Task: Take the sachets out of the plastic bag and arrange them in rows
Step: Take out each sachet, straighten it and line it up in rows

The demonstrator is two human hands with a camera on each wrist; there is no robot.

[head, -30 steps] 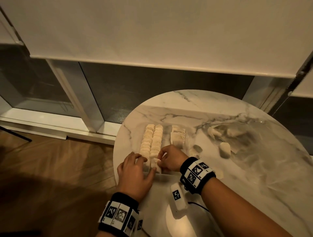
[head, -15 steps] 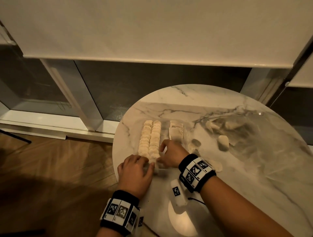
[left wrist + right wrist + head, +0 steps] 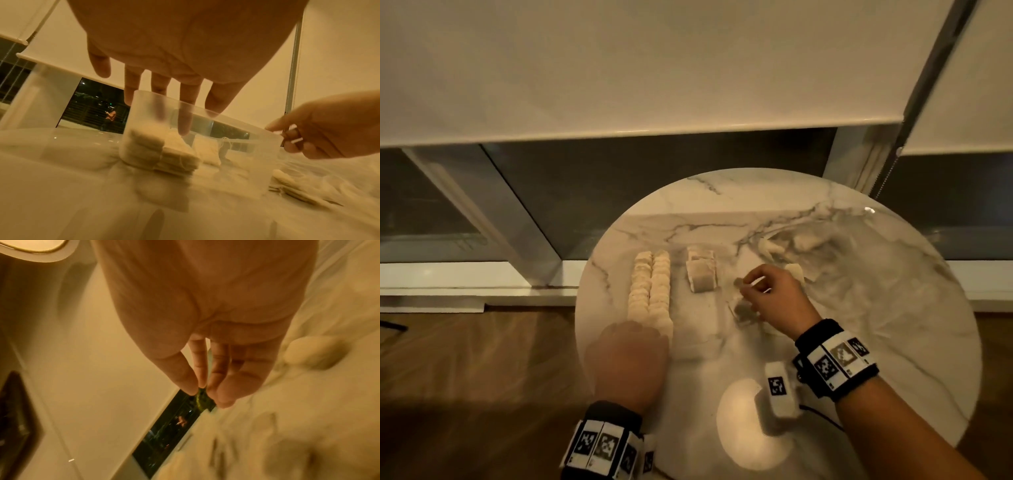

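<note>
Round marble table [image 3: 774, 212] under a lowered blind [image 3: 619, 68].

At the left: two long rows of sachets [image 3: 652, 287], side by side and touching, running away toward the window. Left hand [image 3: 628, 363] at the near end of those rows, palm down, fingers straight and slightly spread, fingertips [image 3: 186, 126] over the last sachets of the rows; from the wrist view, seen through a clear plastic box wall [image 3: 236, 146] around the rows. Contact with the sachets: cannot tell.

In the middle: a short third row of sachets [image 3: 700, 274], apart from the long rows.

Further right: right hand [image 3: 774, 298] raised over the table, thumb and forefinger pressed together, pinching something small; too blurred to name. Loose sachets [image 3: 796, 272] just behind it, beside the crumpled clear plastic bag [image 3: 835, 270].
</note>
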